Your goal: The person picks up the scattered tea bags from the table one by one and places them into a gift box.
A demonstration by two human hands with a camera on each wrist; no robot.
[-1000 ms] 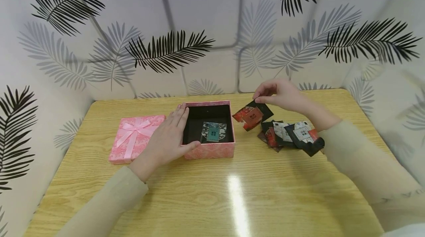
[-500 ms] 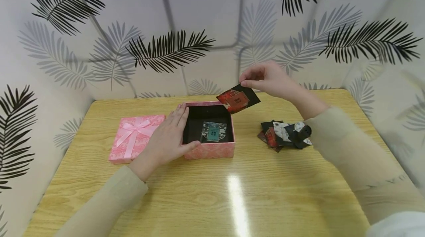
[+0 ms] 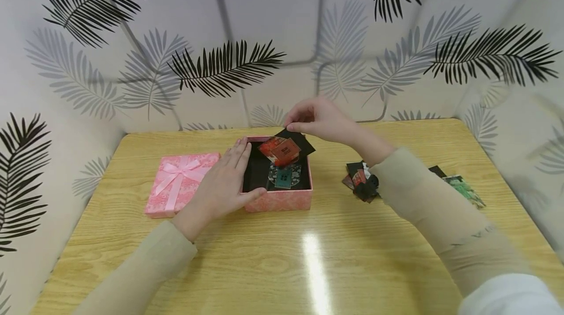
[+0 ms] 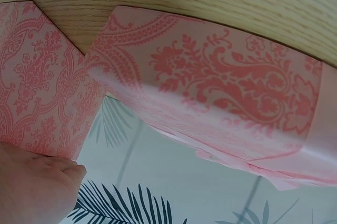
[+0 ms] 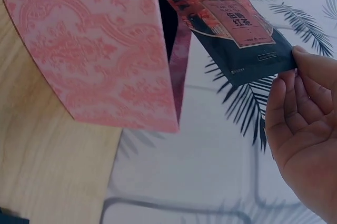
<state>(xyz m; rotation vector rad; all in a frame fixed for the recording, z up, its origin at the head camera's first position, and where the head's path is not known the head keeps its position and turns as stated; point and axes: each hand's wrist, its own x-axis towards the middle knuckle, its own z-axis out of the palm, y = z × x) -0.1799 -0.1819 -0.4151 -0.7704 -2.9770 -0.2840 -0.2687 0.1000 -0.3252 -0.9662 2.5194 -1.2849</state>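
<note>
A pink patterned gift box with a black inside stands uncovered near the middle of the table. My left hand rests against its left side, fingers straight along the rim and thumb at the front edge. With thumb and fingertips, my right hand pinches a red and black tea bag by its dark end, above the back right of the box. The right wrist view shows that tea bag tilted, its printed end at the box opening. Another tea bag, with a teal label, lies inside the box.
Left of the box lies its pink lid with a ribbon bow. Several tea bags are heaped to the right, partly hidden by my right sleeve, with a green one farther right. A leaf-patterned wall covering rises behind the table.
My right hand has carried the red and black tea bag leftward from beside the heap to over the box. The left hand has stayed at the box.
</note>
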